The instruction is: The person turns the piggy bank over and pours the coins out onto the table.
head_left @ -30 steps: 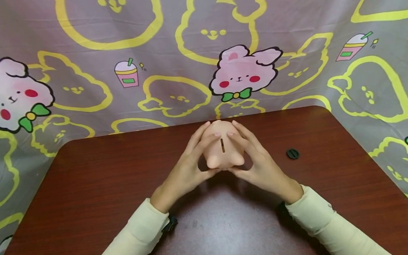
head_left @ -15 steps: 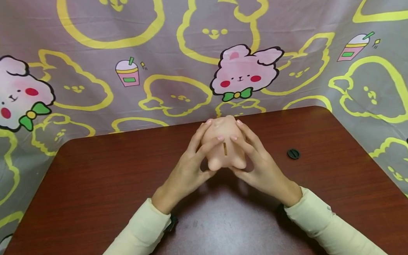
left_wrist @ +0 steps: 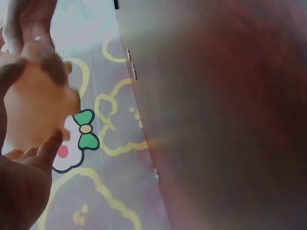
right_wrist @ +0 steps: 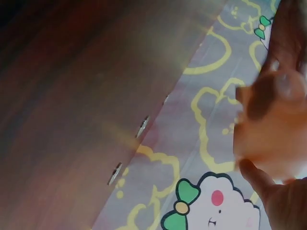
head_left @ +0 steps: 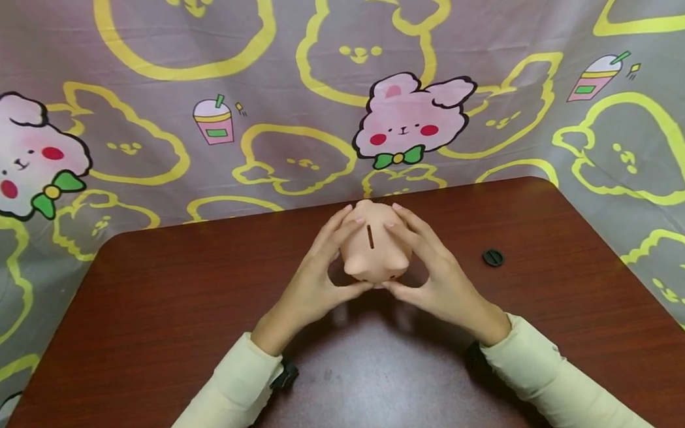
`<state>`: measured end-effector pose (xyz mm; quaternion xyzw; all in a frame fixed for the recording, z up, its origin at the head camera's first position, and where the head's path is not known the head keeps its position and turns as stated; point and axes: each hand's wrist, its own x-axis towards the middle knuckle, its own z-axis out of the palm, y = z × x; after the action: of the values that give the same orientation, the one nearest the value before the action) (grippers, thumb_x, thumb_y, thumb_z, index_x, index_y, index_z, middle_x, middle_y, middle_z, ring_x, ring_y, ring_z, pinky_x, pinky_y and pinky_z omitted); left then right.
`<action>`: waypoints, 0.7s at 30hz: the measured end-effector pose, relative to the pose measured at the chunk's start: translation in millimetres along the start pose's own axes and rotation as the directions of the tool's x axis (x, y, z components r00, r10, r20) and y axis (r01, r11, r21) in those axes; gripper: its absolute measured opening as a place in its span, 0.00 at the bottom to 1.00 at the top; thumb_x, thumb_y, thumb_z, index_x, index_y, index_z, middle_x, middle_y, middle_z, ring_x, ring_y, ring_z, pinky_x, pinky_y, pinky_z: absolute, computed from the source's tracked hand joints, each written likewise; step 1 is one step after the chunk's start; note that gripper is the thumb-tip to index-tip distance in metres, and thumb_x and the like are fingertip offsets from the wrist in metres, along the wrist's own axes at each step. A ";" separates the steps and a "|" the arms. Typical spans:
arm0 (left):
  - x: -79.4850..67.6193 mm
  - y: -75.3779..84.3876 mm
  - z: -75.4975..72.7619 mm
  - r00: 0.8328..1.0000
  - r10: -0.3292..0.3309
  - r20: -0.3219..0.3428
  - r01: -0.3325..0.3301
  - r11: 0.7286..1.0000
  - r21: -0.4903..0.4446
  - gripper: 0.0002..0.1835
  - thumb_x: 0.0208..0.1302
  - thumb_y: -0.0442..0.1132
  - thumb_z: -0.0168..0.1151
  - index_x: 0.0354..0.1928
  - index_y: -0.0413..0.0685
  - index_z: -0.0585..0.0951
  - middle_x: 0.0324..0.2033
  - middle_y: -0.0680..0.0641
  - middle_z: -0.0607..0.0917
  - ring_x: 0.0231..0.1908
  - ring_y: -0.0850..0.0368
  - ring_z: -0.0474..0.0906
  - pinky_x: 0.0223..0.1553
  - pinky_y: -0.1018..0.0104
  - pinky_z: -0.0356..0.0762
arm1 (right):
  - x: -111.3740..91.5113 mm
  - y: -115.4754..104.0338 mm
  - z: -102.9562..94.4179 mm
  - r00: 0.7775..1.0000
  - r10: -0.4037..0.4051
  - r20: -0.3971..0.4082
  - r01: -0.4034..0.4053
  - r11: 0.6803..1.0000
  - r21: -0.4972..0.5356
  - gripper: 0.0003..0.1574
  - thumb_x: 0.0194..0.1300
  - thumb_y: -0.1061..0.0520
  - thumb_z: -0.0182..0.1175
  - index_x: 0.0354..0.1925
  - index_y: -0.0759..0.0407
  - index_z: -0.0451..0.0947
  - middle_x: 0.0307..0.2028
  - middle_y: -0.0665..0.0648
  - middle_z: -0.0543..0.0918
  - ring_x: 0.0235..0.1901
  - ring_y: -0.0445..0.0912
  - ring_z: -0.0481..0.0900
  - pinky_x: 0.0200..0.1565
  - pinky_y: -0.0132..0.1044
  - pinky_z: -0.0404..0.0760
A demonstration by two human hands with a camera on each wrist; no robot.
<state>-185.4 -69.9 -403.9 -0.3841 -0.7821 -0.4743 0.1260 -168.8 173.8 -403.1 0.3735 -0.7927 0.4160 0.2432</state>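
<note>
A pale peach piggy bank (head_left: 374, 254) with a dark coin slot on top is held between both hands, its two ears toward me. My left hand (head_left: 316, 268) grips its left side, fingers spread over the body and thumb at the front below the ear. The right hand (head_left: 436, 260) mirrors this grip on the other side. In the left wrist view the piggy bank (left_wrist: 36, 105) is raised above the tabletop; its underside shows a dark, blurred patch. Thin shiny discs like coins (right_wrist: 142, 127) lie on the table in the right wrist view, hidden in the head view.
A round black plug (head_left: 493, 258) with a bar across it lies on the reddish-brown wooden table (head_left: 206, 288), right of the hands. Behind the table hangs a grey curtain (head_left: 294, 99) printed with yellow outlines and rabbit faces.
The piggy bank rocks in the hands: half a second ago its far end was tipped up, and now its ear end is higher and the slot sits farther back. Both hands keep their grip.
</note>
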 end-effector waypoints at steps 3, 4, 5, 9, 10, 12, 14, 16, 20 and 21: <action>-0.8 1.9 -0.8 0.994 -0.107 0.009 0.107 0.983 -0.149 0.53 0.52 0.30 0.82 0.79 0.52 0.65 0.81 0.48 0.59 0.80 0.51 0.57 0.71 0.50 0.72 | 1.4 -2.4 -2.5 0.994 0.105 0.029 -0.106 0.993 0.059 0.59 0.49 0.68 0.81 0.76 0.57 0.67 0.77 0.65 0.64 0.75 0.54 0.67 0.71 0.26 0.66; -0.7 2.9 -0.8 0.991 -0.133 0.012 0.133 0.971 -0.198 0.53 0.53 0.29 0.82 0.80 0.53 0.65 0.81 0.49 0.60 0.79 0.51 0.58 0.70 0.51 0.74 | 1.9 -3.7 -3.3 0.988 0.147 0.038 -0.149 0.985 0.087 0.58 0.50 0.67 0.81 0.76 0.56 0.67 0.77 0.63 0.65 0.74 0.51 0.67 0.69 0.26 0.69; -0.2 3.8 -0.8 0.989 -0.150 0.012 0.149 0.961 -0.235 0.53 0.53 0.28 0.81 0.80 0.53 0.65 0.81 0.49 0.61 0.78 0.51 0.61 0.69 0.52 0.75 | 2.7 -4.8 -3.8 0.981 0.189 0.045 -0.193 0.973 0.123 0.58 0.51 0.67 0.80 0.77 0.55 0.67 0.77 0.61 0.66 0.73 0.49 0.68 0.67 0.26 0.72; 3.3 7.8 -0.8 0.977 -0.211 0.019 0.204 0.912 -0.355 0.49 0.58 0.26 0.77 0.79 0.55 0.65 0.79 0.50 0.64 0.72 0.47 0.72 0.62 0.59 0.81 | 5.9 -8.2 -5.1 0.941 0.334 0.055 -0.339 0.922 0.189 0.53 0.58 0.66 0.78 0.77 0.50 0.67 0.75 0.54 0.70 0.67 0.43 0.72 0.60 0.27 0.79; 4.1 8.8 -0.8 0.974 -0.226 0.023 0.218 0.898 -0.382 0.48 0.59 0.25 0.75 0.79 0.54 0.66 0.78 0.49 0.64 0.69 0.46 0.75 0.58 0.61 0.84 | 6.9 -8.4 -5.5 0.926 0.372 0.063 -0.377 0.903 0.207 0.51 0.60 0.64 0.77 0.77 0.49 0.67 0.74 0.53 0.72 0.65 0.43 0.74 0.58 0.27 0.81; 4.6 10.3 -0.9 0.966 -0.257 0.029 0.247 0.881 -0.403 0.46 0.61 0.24 0.73 0.79 0.53 0.66 0.77 0.47 0.66 0.66 0.44 0.77 0.53 0.63 0.86 | 9.0 -8.9 -6.7 0.889 0.448 0.095 -0.457 0.854 0.248 0.46 0.65 0.60 0.73 0.76 0.46 0.68 0.73 0.52 0.73 0.61 0.44 0.77 0.55 0.29 0.83; 5.2 12.2 -1.0 0.956 -0.291 0.041 0.281 0.865 -0.416 0.45 0.63 0.25 0.72 0.79 0.54 0.65 0.76 0.46 0.67 0.64 0.44 0.78 0.49 0.62 0.88 | 11.2 -8.8 -8.3 0.835 0.533 0.139 -0.549 0.780 0.300 0.40 0.70 0.55 0.69 0.75 0.44 0.68 0.70 0.52 0.75 0.58 0.45 0.80 0.52 0.32 0.84; 5.7 13.4 -0.8 0.941 -0.333 0.062 0.328 0.848 -0.416 0.44 0.66 0.27 0.70 0.80 0.57 0.65 0.75 0.46 0.69 0.60 0.44 0.80 0.46 0.61 0.89 | 12.6 -8.1 -9.5 0.768 0.610 0.196 -0.634 0.676 0.376 0.34 0.75 0.51 0.64 0.75 0.44 0.69 0.67 0.55 0.76 0.53 0.47 0.83 0.46 0.37 0.88; 7.3 14.3 -0.2 0.909 -0.407 0.094 0.412 0.837 -0.360 0.40 0.70 0.34 0.69 0.80 0.63 0.65 0.74 0.46 0.71 0.56 0.47 0.83 0.45 0.62 0.89 | 14.4 -6.2 -10.4 0.674 0.689 0.266 -0.725 0.547 0.419 0.30 0.78 0.45 0.60 0.73 0.48 0.70 0.64 0.61 0.77 0.50 0.46 0.86 0.45 0.46 0.90; 7.5 14.2 -0.1 0.903 -0.418 0.096 0.424 0.840 -0.339 0.39 0.71 0.35 0.68 0.80 0.63 0.65 0.73 0.46 0.72 0.55 0.47 0.83 0.45 0.63 0.88 | 14.7 -5.8 -10.1 0.663 0.696 0.274 -0.733 0.533 0.422 0.30 0.78 0.44 0.60 0.72 0.49 0.70 0.64 0.61 0.77 0.49 0.46 0.87 0.45 0.47 0.90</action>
<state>-180.2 -62.8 -390.5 -0.2236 -0.7507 -0.6188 -0.0592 -172.4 174.4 -384.6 0.0807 -0.7474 0.6543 -0.0824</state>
